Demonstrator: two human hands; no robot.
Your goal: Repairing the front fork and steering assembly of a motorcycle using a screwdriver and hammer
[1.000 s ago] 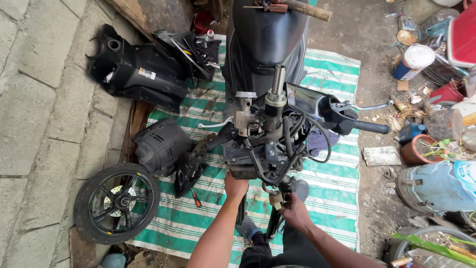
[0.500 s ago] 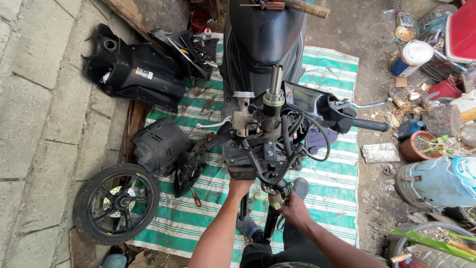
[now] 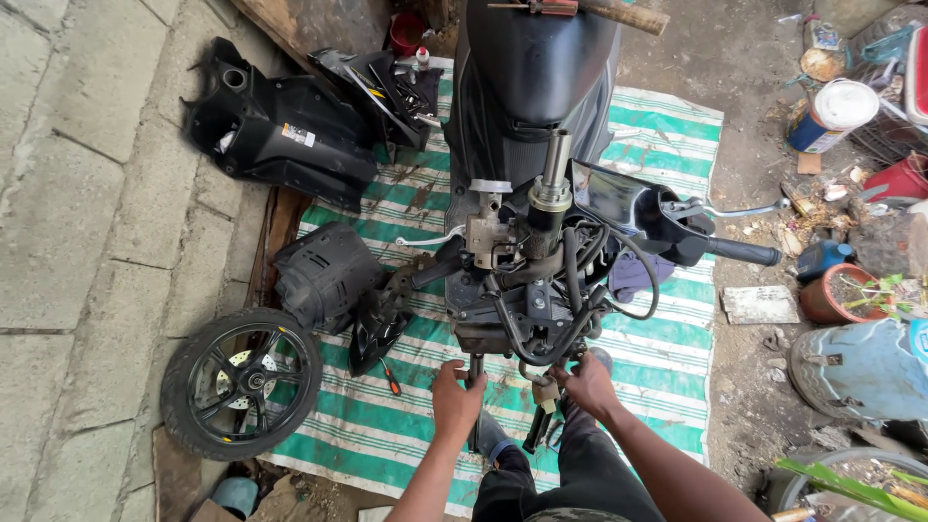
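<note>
We stand over the stripped scooter front end (image 3: 527,280), looking down; every place below is read off its bare steering stem (image 3: 553,179).

Left hand (image 3: 454,394): directly below the stem, curled around the left fork leg (image 3: 475,372), fingers wrapped closed on the tube. Right hand (image 3: 587,382): below the stem and a little to its right, closed on the right fork leg (image 3: 541,406) just under the hanging black cables (image 3: 541,333). Both grips narrow and full; thumbs hidden, so we cannot tell how firm.

Handlebar with lever (image 3: 715,237) swings off to the right of the stem, hanging by its cables. Detached front wheel (image 3: 242,382) lies well to the lower left on the striped mat (image 3: 667,145); black body panel (image 3: 280,126) to the upper left; small red-handled screwdriver (image 3: 389,375) to the lower left, between wheel and left hand.

Our judgement on handling: keep both hands level so the legs move together, keep the cables out from between tube and fingers, and avoid twisting against the loose handlebar.
</note>
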